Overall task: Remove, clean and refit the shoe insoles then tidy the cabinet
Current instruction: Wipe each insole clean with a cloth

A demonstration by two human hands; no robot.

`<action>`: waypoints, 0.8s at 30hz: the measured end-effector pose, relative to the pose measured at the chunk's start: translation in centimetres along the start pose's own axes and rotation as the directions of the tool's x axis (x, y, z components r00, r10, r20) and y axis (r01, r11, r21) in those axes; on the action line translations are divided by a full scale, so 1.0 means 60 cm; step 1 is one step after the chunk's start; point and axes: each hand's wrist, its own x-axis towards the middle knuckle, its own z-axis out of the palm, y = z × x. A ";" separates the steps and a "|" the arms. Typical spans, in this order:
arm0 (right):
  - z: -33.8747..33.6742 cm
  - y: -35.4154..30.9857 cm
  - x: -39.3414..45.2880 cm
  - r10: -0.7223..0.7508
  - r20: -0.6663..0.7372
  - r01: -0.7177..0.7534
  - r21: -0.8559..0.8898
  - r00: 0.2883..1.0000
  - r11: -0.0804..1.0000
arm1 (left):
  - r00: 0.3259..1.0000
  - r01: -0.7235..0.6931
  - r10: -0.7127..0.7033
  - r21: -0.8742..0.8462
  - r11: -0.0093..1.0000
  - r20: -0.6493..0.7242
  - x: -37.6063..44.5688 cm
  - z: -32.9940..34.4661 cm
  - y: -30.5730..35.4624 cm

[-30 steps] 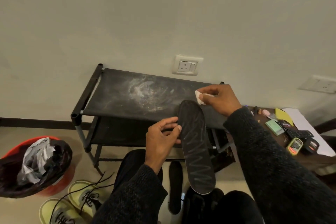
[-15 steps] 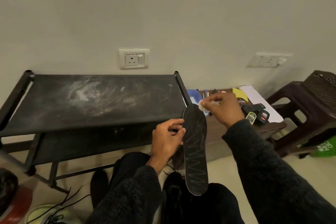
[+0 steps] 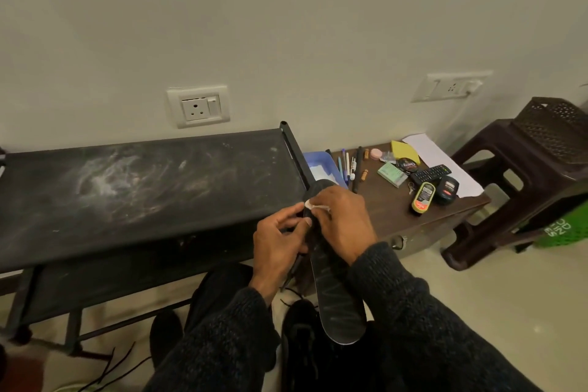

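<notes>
A long black insole [image 3: 339, 302] with a faint zigzag pattern stands tilted in front of me, its heel end low over my lap. My left hand [image 3: 280, 240] grips its left edge near the top. My right hand [image 3: 345, 221] pinches a small white wipe [image 3: 313, 205] against the insole's upper part and covers much of its toe end. Below, a black shoe [image 3: 300, 337] sits on the floor, and a second black insole [image 3: 165, 334] lies to its left. The black shoe rack [image 3: 143, 188] with a dusty, smeared top shelf stands behind my hands.
A low brown table [image 3: 391, 210] to the right holds a blue tray [image 3: 321, 167], pens, a polish tin, a remote and small bottles. A dark plastic stool [image 3: 525, 188] stands further right. Loose black laces and a pale shoe lie at the bottom left.
My right hand has come down from the insole's tip onto its upper face with the wipe. The view has swung right and down, so the red bin has left the frame.
</notes>
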 end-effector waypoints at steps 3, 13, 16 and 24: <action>0.016 0.003 0.013 -0.067 0.066 0.072 -0.088 0.996 0.993 | 1.000 0.002 -0.002 0.003 1.000 0.006 0.003 -0.001 -0.003; 0.013 0.014 0.085 0.117 0.156 -0.075 -0.252 0.981 0.965 | 0.998 -0.025 0.025 0.004 1.000 -0.053 0.008 -0.001 -0.008; 0.016 0.006 0.040 -0.018 0.200 0.061 -0.210 0.980 0.976 | 0.998 -0.021 0.019 -0.023 1.000 -0.054 0.012 0.002 -0.011; 0.004 0.028 0.117 0.201 0.101 -0.174 -0.230 0.974 0.957 | 0.996 -0.061 0.061 0.001 0.998 -0.070 0.003 0.004 -0.004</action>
